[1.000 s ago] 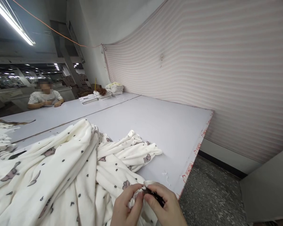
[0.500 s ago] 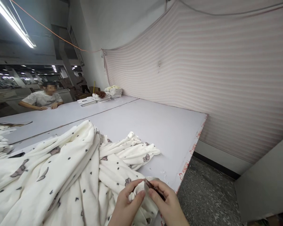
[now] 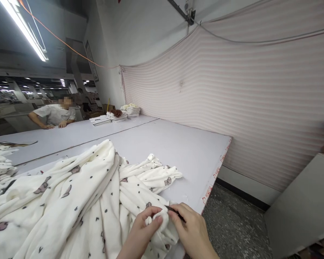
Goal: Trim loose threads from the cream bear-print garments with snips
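Note:
A white fleece garment [image 3: 78, 201] printed with small dark hearts and grey bows lies heaped on the pale table [image 3: 178, 144]. My left hand [image 3: 144, 230] pinches a bunched edge of this fabric near the table's front corner. My right hand [image 3: 190, 232] is closed on a small dark thin tool [image 3: 174, 212], whose tip touches the pinched fabric. Both hands sit close together, thumbs almost meeting over the cloth.
A striped pink cloth [image 3: 245, 100] hangs behind the table. Stacks of folded pieces [image 3: 129, 109] sit at the far end. Another person [image 3: 55, 115] in a white shirt sits at the far left. More white fabric [image 3: 0, 163] lies left. Speckled floor [image 3: 237, 226] is right.
The view has tilted up and shifted slightly. My hands stay together on the fabric edge, the tool tip now lower against the cloth. The seated person has shifted in the view.

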The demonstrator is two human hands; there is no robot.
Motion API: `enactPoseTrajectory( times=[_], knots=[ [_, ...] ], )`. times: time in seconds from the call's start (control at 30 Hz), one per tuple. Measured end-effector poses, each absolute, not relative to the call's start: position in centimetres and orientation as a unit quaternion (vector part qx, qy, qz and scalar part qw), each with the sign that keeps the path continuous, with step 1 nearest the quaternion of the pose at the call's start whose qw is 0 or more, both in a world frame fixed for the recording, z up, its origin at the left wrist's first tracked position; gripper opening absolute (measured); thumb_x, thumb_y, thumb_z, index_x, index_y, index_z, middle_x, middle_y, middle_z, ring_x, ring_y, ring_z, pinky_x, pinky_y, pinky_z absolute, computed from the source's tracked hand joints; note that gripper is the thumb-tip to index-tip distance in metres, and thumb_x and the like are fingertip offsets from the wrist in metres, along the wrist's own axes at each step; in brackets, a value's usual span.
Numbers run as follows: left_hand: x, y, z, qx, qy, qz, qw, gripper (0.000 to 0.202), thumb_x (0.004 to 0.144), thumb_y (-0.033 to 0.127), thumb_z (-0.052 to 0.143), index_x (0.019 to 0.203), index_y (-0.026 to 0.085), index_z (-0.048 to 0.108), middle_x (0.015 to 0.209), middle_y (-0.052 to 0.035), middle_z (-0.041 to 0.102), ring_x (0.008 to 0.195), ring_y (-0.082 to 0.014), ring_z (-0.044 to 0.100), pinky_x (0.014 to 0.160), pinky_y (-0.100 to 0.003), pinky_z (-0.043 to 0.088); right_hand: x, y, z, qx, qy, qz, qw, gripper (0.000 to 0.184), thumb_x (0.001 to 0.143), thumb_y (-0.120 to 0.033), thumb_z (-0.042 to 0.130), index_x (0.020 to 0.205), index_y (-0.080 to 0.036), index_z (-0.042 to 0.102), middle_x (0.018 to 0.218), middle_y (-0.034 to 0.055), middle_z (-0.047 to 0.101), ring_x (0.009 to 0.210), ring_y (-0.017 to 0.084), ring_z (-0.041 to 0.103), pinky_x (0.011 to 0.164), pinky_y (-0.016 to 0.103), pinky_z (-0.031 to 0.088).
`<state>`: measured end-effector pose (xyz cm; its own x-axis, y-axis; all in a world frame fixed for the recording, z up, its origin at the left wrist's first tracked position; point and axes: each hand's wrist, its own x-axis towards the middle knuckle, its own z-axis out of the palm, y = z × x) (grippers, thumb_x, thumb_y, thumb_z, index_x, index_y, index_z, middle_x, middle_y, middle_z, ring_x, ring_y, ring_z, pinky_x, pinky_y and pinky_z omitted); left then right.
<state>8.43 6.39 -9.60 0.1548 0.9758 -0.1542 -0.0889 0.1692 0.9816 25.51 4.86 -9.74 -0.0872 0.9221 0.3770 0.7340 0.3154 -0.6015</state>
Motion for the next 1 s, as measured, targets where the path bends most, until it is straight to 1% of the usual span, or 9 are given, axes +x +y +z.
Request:
enactPoseTrajectory(
  times=[0.23, 0.37, 0.5, 0.63, 0.73, 0.8, 0.87, 0.93, 1.0],
  knots=[
    [7.9, 5.7, -9.0, 0.469, 0.484, 0.441, 0.594, 0.037, 0.067, 0.047, 0.074, 0.089, 0.018, 0.072, 0.091, -0.0034, 0.073, 0.09, -0.0247, 0.065, 0.081, -0.033, 0.052, 25.0, 3.7, -9.4, -0.554, -0.764, 0.05, 0.327, 0.023, 0.09, -0.026, 0.052, 0.11, -0.023, 0.063, 0.094, 0.005, 0.072, 0.081, 0.023, 0.068, 0.07, 0.031, 0.048],
    [7.5, 5.9, -9.9, 0.487, 0.481, 0.431, 0.588, 0.042, 0.069, 0.049, 0.072, 0.094, 0.016, 0.072, 0.103, -0.0076, 0.072, 0.104, -0.0294, 0.062, 0.09, -0.038, 0.05, 24.6, 3.4, -9.6, -0.569, -0.751, 0.045, 0.333, 0.021, 0.092, -0.026, 0.049, 0.106, -0.024, 0.065, 0.092, 0.0034, 0.072, 0.079, 0.022, 0.068, 0.067, 0.029, 0.048],
    [6.8, 6.0, -10.5, 0.484, 0.484, 0.41, 0.603, 0.045, 0.069, 0.05, 0.071, 0.099, 0.016, 0.07, 0.112, -0.0092, 0.069, 0.11, -0.0299, 0.059, 0.091, -0.037, 0.048, 24.3, 3.0, -9.6, -0.55, -0.755, 0.023, 0.357, 0.026, 0.089, -0.026, 0.05, 0.111, -0.021, 0.064, 0.091, 0.0052, 0.072, 0.078, 0.023, 0.068, 0.067, 0.03, 0.047],
    [6.6, 5.7, -9.8, 0.519, 0.455, 0.403, 0.601, 0.034, 0.072, 0.046, 0.07, 0.091, 0.018, 0.071, 0.101, -0.0057, 0.07, 0.103, -0.0277, 0.059, 0.087, -0.033, 0.047, 23.9, 2.7, -9.4, -0.583, -0.72, 0.1, 0.364, 0.023, 0.092, -0.03, 0.049, 0.1, -0.026, 0.069, 0.089, 0.0027, 0.073, 0.077, 0.022, 0.067, 0.067, 0.029, 0.047],
    [6.3, 5.8, -9.3, 0.541, 0.423, 0.405, 0.604, 0.028, 0.078, 0.047, 0.065, 0.082, 0.019, 0.068, 0.078, 0.0003, 0.066, 0.079, -0.0196, 0.06, 0.071, -0.026, 0.048, 24.2, 3.6, -10.2, -0.601, -0.651, 0.203, 0.417, 0.021, 0.089, -0.039, 0.055, 0.094, -0.025, 0.07, 0.089, 0.0011, 0.073, 0.082, 0.02, 0.067, 0.07, 0.026, 0.049],
    [5.5, 6.2, -9.3, 0.509, 0.413, 0.444, 0.611, 0.03, 0.08, 0.05, 0.062, 0.086, 0.021, 0.064, 0.07, 0.0036, 0.061, 0.066, -0.0154, 0.056, 0.059, -0.022, 0.045, 25.0, 5.3, -11.5, -0.621, -0.606, 0.222, 0.445, 0.027, 0.086, -0.044, 0.057, 0.098, -0.022, 0.068, 0.088, 0.0031, 0.072, 0.083, 0.021, 0.067, 0.071, 0.026, 0.051],
    [4.2, 7.0, -9.6, 0.426, 0.412, 0.515, 0.619, 0.036, 0.077, 0.053, 0.063, 0.097, 0.024, 0.06, 0.073, 0.0041, 0.062, 0.064, -0.0148, 0.056, 0.056, -0.021, 0.044, 26.2, 8.1, -13.0, -0.654, -0.567, 0.207, 0.455, 0.034, 0.087, -0.044, 0.055, 0.104, -0.016, 0.066, 0.091, 0.0073, 0.071, 0.085, 0.024, 0.067, 0.073, 0.031, 0.053],
    [2.6, 8.1, -9.9, 0.347, 0.417, 0.574, 0.614, 0.047, 0.071, 0.058, 0.065, 0.105, 0.026, 0.058, 0.081, 0.0026, 0.065, 0.066, -0.0165, 0.059, 0.057, -0.023, 0.046, 27.7, 11.7, -14.4, -0.685, -0.53, 0.192, 0.461, 0.031, 0.089, -0.037, 0.054, 0.106, -0.013, 0.065, 0.105, 0.0115, 0.068, 0.1, 0.027, 0.063, 0.085, 0.038, 0.05],
    [1.1, 9.1, -10.4, 0.361, 0.437, 0.566, 0.599, 0.049, 0.065, 0.062, 0.067, 0.096, 0.024, 0.063, 0.08, 0.0009, 0.066, 0.064, -0.0178, 0.059, 0.058, -0.025, 0.048, 29.0, 15.7, -15.6, -0.702, -0.513, 0.184, 0.458, 0.028, 0.09, -0.03, 0.058, 0.113, -0.014, 0.061, 0.118, 0.0113, 0.062, 0.111, 0.027, 0.057, 0.095, 0.045, 0.045]
  ],
)
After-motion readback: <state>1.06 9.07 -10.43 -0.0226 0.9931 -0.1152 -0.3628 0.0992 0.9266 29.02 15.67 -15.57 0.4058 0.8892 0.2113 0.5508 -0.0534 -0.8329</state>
